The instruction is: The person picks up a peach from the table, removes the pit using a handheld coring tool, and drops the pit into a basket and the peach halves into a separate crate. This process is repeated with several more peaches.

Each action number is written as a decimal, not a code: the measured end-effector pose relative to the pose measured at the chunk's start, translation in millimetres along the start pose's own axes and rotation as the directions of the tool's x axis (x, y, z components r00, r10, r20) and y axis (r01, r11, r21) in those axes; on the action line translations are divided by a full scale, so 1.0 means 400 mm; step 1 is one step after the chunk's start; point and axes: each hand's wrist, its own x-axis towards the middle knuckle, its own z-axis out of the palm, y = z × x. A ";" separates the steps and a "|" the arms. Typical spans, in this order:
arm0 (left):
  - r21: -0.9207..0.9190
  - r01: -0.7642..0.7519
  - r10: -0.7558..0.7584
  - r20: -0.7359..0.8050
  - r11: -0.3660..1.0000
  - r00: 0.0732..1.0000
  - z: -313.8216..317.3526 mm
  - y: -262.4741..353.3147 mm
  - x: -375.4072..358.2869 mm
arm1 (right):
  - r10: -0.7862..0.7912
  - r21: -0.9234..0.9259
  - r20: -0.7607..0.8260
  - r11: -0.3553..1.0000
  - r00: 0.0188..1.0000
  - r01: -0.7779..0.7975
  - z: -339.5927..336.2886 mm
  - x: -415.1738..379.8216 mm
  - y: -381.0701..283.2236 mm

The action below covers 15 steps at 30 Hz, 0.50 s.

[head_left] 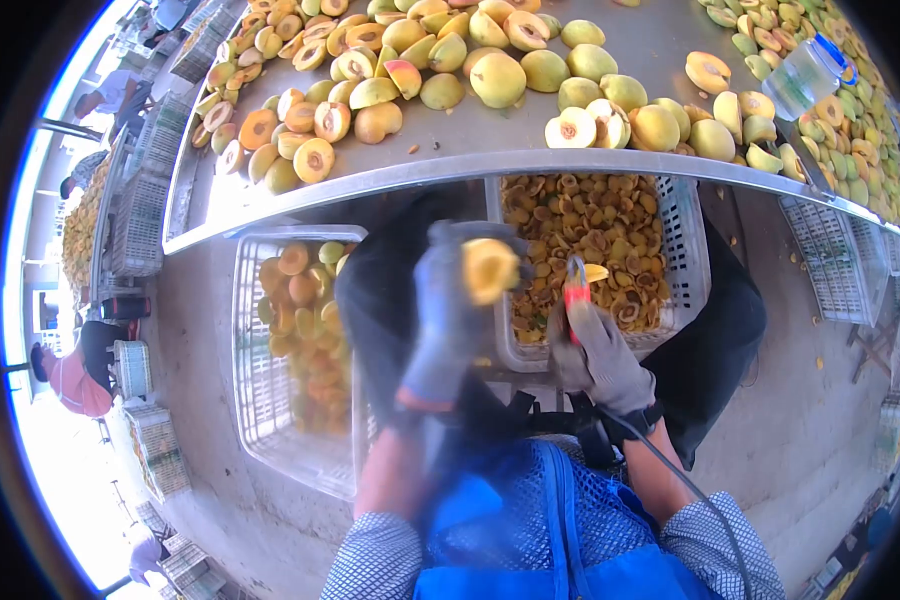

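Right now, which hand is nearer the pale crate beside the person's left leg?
Left. The left hand, holding a fruit piece, is right of that pale crate; the right hand, gripping a red-handled tool, is farther right.

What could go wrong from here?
The red-handled tool in the right hand has its metal tip near the left hand, which holds a fruit piece; a slip might nick the glove.

The dark cord running from the right wrist over the sleeve could snag.

Fruit near the front rim of the table might roll off.
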 end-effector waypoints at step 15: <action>0.959 -0.150 0.418 0.241 -0.240 0.876 -0.133 0.364 0.279 | -0.133 -0.277 -0.188 0.958 0.973 0.077 -0.042 0.056 0.065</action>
